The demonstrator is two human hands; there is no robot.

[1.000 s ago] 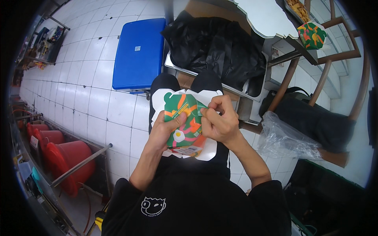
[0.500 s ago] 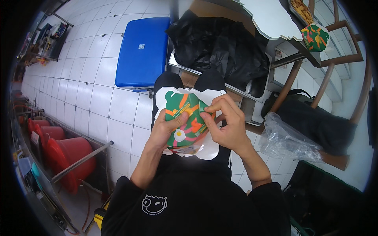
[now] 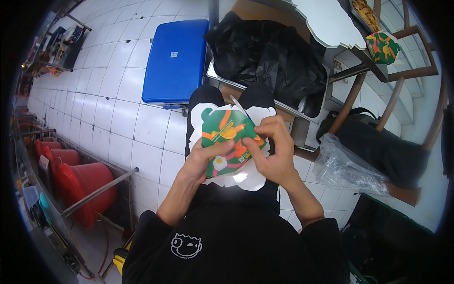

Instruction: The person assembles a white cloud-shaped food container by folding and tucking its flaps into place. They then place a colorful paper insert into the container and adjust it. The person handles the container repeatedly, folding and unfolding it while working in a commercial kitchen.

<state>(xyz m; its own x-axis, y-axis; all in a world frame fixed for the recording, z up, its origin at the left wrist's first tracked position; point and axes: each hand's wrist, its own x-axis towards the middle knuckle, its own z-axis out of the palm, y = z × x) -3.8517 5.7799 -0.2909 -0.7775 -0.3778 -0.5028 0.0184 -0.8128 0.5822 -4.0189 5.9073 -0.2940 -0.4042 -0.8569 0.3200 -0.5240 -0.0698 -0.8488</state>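
Observation:
Over my lap I hold a green, printed paper food box point(image 3: 229, 127), partly folded, with orange and pink shapes and a small egg picture. My left hand point(image 3: 202, 158) grips its left side, thumb lying across the printed face. On the right side my right hand point(image 3: 274, 146) pinches the box, its thumb on the print and its fingers bent around the edge. White unprinted card point(image 3: 246, 179) with scalloped edges lies beneath the box on my thighs. The fingers behind the box are hidden.
A blue lidded box point(image 3: 175, 71) stands ahead on the tiled floor. Black plastic sheeting point(image 3: 269, 57) covers a tray beyond my knees. At right are a folded green box point(image 3: 382, 48), white card sheets point(image 3: 328, 23), and a chair with a clear bag point(image 3: 347, 165). Red buckets point(image 3: 90, 184) stand left.
The right panel of the box has been folded and flattened under my right hand, whose thumb has moved lower on the print. The box's printed face now looks flatter and wider.

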